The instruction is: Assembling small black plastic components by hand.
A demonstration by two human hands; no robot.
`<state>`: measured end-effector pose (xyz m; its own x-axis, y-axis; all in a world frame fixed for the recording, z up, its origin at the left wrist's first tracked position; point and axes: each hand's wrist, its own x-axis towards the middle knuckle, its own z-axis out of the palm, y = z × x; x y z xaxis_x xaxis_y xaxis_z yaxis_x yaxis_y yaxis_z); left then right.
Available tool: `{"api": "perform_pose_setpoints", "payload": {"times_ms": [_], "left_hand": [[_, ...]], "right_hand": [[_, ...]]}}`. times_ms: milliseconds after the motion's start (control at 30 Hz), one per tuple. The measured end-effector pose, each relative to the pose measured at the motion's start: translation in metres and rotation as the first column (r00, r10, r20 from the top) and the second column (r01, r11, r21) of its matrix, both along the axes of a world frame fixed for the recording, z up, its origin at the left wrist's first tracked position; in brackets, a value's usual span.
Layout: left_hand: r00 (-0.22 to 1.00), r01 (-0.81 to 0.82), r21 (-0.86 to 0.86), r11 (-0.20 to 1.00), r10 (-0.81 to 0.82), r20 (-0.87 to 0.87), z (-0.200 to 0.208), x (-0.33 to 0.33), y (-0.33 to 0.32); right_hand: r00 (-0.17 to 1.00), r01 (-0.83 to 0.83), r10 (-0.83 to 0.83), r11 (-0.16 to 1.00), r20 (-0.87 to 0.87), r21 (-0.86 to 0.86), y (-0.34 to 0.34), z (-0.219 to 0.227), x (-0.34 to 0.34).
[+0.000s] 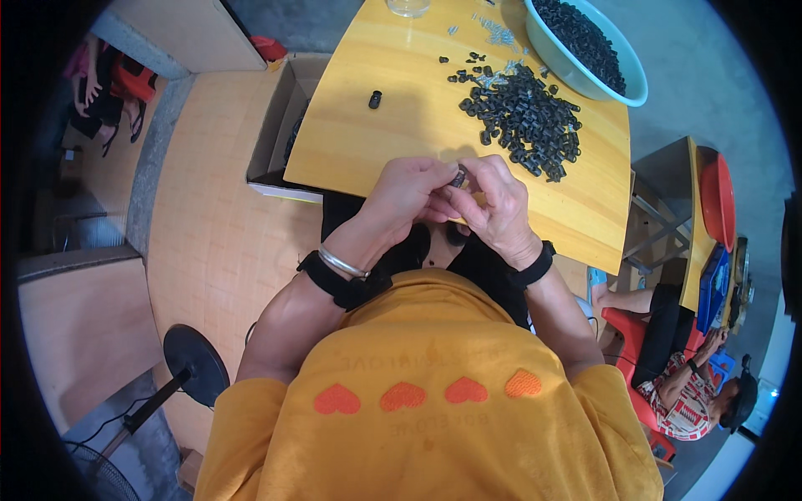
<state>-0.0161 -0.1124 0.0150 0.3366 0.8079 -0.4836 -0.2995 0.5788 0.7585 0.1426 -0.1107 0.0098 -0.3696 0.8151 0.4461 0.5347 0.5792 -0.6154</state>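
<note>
My left hand [407, 194] and my right hand [499, 200] meet at the table's near edge. Their fingertips pinch one small black plastic piece [457, 179], which looks like part of a cord lock. Fingers cover most of it. Past my left hand, a single black cord lock [375, 99] lies alone on the yellow wooden table [334, 138]. A heap of loose black plastic pieces [528, 117] spreads beyond my right hand. Small silvery bits, probably springs [496, 32], are scattered behind that heap.
At the far right a light-green basin [636, 79] holds many more black pieces. A clear container [408, 7] stands at the far edge. An open cardboard box [280, 125] sits left of the table, a black fan [195, 365] lower left. Another person [681, 392] sits at right.
</note>
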Motion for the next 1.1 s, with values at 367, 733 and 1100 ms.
{"api": "perform_pose_setpoints", "payload": {"times_ms": [367,733,1100], "left_hand": [[0.999,0.003,0.029,1.0,-0.005,0.049,-0.002,0.0,-0.004],[0.994,-0.044,0.006,0.999,0.043,0.101,-0.004,-0.003,-0.005],[0.517,0.073,0.458,0.886,0.36,-0.777,-0.039,-0.066,0.057]], "right_hand": [[0.996,-0.013,0.003,0.993,0.09,0.118,-0.001,0.002,0.002],[1.0,0.009,-0.008,0.999,-0.022,0.043,-0.005,-0.007,-0.011],[0.945,0.311,-0.304,0.95,0.121,-0.044,0.022,0.004,0.037]]}}
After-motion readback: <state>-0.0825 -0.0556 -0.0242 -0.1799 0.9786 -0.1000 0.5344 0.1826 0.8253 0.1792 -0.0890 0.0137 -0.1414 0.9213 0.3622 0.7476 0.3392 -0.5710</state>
